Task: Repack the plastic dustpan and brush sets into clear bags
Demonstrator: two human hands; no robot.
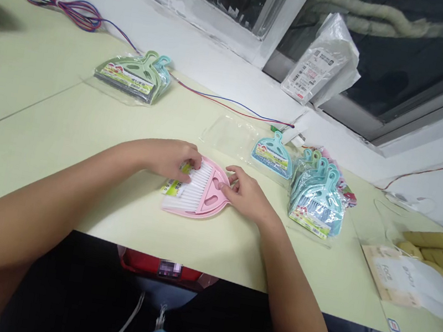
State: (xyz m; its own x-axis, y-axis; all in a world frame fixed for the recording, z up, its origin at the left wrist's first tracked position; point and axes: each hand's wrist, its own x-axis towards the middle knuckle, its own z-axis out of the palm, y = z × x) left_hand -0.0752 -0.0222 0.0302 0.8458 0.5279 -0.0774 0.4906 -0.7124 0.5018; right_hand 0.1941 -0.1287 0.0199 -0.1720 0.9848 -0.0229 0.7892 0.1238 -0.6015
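Observation:
A pink dustpan [214,213] lies on the table with a pink, white-bristled hand brush [199,185] nested in it. Across the bristle end sits a yellow-green printed label card [174,187], tilted over the rim. My left hand [174,159] has its thumb and fingers bent around the card, with the fingertips by the bristles. At the handle end, the fingers of my right hand [245,192] are curled on the dustpan, hiding most of its handle.
Bagged blue dustpan sets [318,204] stand stacked at the right, near a single blue set [273,154] and a clear bag [226,136]. Green and blue bagged sets [128,77] lie at the back left. A tissue pack [401,276] is at the far right; coiled wire [77,14] lies far left.

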